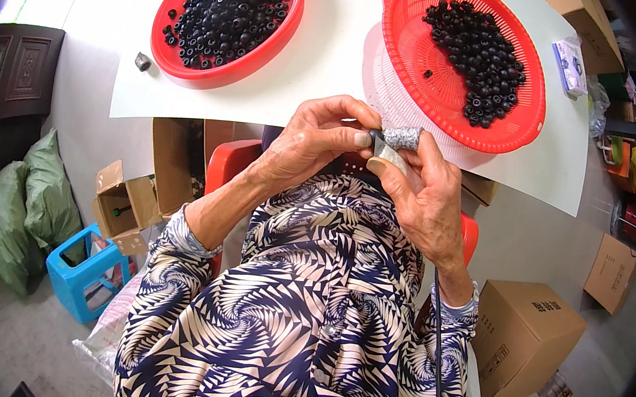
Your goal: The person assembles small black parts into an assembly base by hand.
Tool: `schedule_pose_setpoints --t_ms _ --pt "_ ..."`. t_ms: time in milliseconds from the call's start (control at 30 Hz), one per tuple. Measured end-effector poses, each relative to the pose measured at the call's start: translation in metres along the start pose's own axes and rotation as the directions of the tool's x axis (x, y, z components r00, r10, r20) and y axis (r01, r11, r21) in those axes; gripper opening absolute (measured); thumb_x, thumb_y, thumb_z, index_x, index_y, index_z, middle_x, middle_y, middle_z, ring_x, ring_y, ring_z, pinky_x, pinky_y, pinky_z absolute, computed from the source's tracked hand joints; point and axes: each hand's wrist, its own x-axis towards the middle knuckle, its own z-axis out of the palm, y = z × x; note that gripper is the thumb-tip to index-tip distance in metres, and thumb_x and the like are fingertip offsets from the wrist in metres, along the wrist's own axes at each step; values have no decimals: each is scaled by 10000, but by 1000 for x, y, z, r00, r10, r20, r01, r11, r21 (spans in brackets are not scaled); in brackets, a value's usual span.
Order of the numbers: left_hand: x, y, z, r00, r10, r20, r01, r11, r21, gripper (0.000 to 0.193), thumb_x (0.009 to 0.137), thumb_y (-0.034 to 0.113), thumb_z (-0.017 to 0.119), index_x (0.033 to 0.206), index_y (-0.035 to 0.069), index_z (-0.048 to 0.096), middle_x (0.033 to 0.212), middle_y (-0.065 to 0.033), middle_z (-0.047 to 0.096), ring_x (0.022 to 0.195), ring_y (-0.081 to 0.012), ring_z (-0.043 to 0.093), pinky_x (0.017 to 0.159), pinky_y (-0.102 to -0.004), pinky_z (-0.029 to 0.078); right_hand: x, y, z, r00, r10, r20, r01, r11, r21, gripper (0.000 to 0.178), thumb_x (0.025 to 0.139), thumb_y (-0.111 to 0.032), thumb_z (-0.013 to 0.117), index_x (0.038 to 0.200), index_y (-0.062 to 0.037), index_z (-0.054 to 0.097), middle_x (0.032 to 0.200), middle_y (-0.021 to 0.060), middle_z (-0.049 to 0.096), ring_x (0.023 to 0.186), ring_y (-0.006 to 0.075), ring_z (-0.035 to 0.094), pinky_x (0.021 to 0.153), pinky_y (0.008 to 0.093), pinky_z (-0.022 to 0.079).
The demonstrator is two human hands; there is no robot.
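Note:
My left hand (321, 135) pinches a small black round part (375, 136) between thumb and fingertips, above the table's front edge. Closed beside it, my right hand (430, 199) holds a small flat blade (389, 156) with a pale grip, its grey end against the black part. A grey speckled finger cover (401, 137) sits on my right index finger. Beyond my hands, a red basin (295, 6) at the left holds many black hollow parts (229, 15). At the right, a red slotted basket (418, 58) holds more black parts (483, 61).
The white table (332, 60) spans the far side. On it lie a dark grey thimble-like piece (142, 62) and a small purple-and-white box (570, 68). Cardboard boxes (528, 337), a blue stool (82, 270) and green sacks (34, 207) stand on the floor around me.

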Motion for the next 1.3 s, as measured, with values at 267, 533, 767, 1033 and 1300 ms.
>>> schedule_pose_setpoints --t_ms 267,533,767,1033,1300 --pt "1 0 1 1000 -9 -25 10 1000 16 204 797 -36 646 994 13 626 1045 -63 583 922 -133 580 813 -254 501 -1 0 -1 1000 25 -9 -25 1000 -3 289 829 -139 684 908 29 462 777 211 629 704 335 656 594 384 496" --pt "2 -2 -2 1000 5 -2 -5 1000 28 187 799 -48 636 975 12 622 1026 -63 579 921 -134 574 813 -254 495 0 3 0 1000 9 6 -9 1000 16 283 837 -134 674 915 25 454 773 200 629 704 332 656 595 380 495" --pt "1 -1 0 1000 9 -9 -9 1000 25 178 794 -53 635 959 13 622 1015 -65 574 914 -132 570 805 -248 492 0 3 -1 1000 -10 4 10 1000 -9 283 833 -132 677 909 20 450 762 195 626 694 340 653 587 386 491" --pt "1 -3 1 996 93 10 -94 990 103 142 793 -36 644 922 13 612 977 -64 564 890 -137 539 817 -257 459 2 6 2 999 -7 -35 9 999 53 251 844 -123 669 872 19 463 713 165 620 606 252 619 549 342 468" --pt "1 -2 9 999 29 -46 -30 999 -22 209 814 18 664 1016 9 610 1012 -66 579 852 -128 546 792 -249 467 3 -2 -7 984 168 57 -176 965 194 233 895 -153 626 873 27 480 724 115 648 642 70 555 550 263 449"
